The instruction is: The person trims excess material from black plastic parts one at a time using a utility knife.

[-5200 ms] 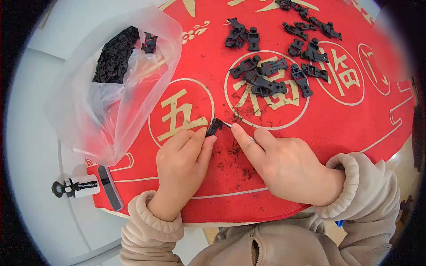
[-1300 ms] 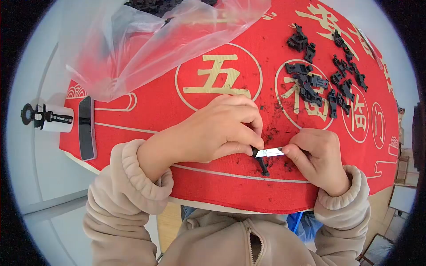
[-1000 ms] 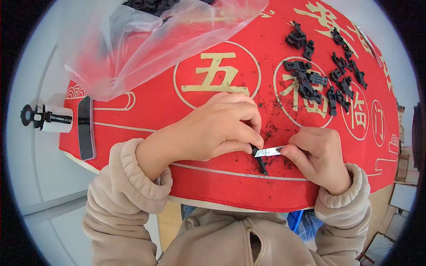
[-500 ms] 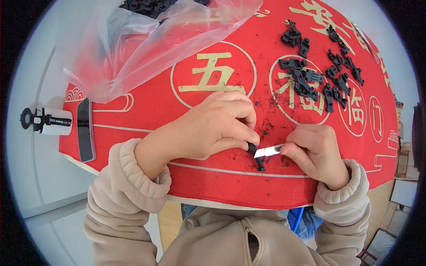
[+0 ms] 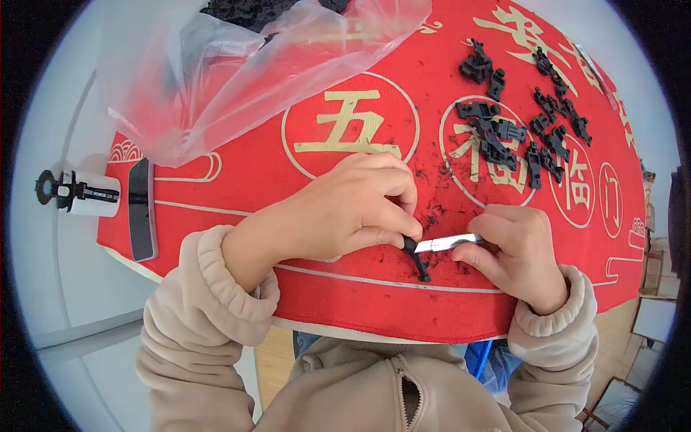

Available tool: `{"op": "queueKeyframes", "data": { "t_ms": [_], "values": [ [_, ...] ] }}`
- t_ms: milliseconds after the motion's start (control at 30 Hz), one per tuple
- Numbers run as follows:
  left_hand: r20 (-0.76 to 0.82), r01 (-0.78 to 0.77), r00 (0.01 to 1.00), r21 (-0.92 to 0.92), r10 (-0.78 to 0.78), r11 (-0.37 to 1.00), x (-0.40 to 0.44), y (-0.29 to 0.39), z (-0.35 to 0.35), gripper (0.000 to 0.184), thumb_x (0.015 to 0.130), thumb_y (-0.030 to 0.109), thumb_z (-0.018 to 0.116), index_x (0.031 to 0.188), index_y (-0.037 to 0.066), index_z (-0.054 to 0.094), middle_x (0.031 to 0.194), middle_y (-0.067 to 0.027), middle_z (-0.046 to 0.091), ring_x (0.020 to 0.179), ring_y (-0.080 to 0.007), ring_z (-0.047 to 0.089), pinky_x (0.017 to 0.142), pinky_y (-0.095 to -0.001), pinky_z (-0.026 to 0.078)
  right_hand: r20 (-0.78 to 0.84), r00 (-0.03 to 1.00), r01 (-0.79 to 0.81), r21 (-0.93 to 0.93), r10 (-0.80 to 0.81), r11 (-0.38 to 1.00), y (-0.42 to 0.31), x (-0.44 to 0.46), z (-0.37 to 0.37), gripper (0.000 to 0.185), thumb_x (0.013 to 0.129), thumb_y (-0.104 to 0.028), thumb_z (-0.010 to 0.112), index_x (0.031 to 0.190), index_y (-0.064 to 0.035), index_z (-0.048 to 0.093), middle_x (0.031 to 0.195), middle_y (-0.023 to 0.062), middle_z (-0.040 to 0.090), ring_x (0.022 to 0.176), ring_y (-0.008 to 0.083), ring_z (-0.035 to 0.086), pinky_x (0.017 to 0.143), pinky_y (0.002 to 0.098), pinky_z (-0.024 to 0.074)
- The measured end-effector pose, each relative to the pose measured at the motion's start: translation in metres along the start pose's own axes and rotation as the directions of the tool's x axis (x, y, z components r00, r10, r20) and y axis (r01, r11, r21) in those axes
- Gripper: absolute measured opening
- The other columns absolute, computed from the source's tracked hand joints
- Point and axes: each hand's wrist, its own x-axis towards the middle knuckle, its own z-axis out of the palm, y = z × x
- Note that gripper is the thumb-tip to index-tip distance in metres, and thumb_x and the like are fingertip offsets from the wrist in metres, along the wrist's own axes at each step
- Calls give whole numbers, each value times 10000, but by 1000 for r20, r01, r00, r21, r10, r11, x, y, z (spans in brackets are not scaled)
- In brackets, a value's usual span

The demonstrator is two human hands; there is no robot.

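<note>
My left hand (image 5: 353, 201) pinches a small black plastic part (image 5: 420, 268) between thumb and fingertips, its lower end pointing down toward the mat. In my right hand (image 5: 520, 248) is a silver utility knife (image 5: 452, 243), the fingers closed around its handle. The knife's blade points left and meets or nearly meets the upper part of the black piece. Whether the edge is cutting in, I cannot tell. Small black shavings (image 5: 435, 216) are scattered on the red mat (image 5: 360, 302) around both hands.
Several black plastic parts (image 5: 497, 133) lie in a loose group at the upper right. A clear plastic bag (image 5: 237, 79) with dark pieces (image 5: 266, 11) is at the upper left. A phone (image 5: 142, 209) and a white cylindrical object (image 5: 97, 194) are at the left edge.
My right hand has drawn the knife slightly right and turned it, so more of its silver body shows. The left hand keeps its pinch, almost unmoved.
</note>
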Motion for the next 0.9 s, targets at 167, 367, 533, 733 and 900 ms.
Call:
{"op": "queueKeyframes", "data": {
  "t_ms": [167,367,533,733,900],
  "values": [
    [5,2,1000,16,-2,1000,0,1,0,161,736,167,733,892,137,706,909,-3,569,1004,-259,546,914,-432,402,-26,999,19,-8,-20,1000,1,0,2,308,723,-319,770,691,-78,581,596,60,502,511,259,542,435,378,383],
    [8,2,1000,12,-2,1000,0,1,0,166,734,176,733,893,138,706,906,0,567,1005,-260,542,902,-425,407,-30,999,17,3,-17,1000,2,-1,2,307,718,-305,777,661,-76,581,578,60,496,499,258,539,421,378,374],
    [14,-4,1000,21,3,1000,1,1,-1,165,733,175,733,892,137,707,898,-2,560,1001,-263,538,896,-422,411,-43,998,45,7,-44,999,4,0,1,305,713,-296,780,646,-75,580,558,62,486,488,261,533,418,379,372],
    [4,-10,1000,19,10,1000,1,2,0,170,731,171,732,895,136,708,890,-5,555,998,-265,537,895,-421,411,-25,997,67,5,-67,998,4,-1,1,314,711,-308,777,639,-77,577,551,63,478,472,262,519,416,379,372],
    [-9,-26,1000,28,26,999,0,0,0,169,731,162,734,896,135,709,887,-5,553,994,-262,539,890,-413,411,-12,994,105,-9,-105,994,6,-1,-1,313,700,-301,783,634,-77,574,547,61,464,469,258,508,413,377,363]
  ]
}}
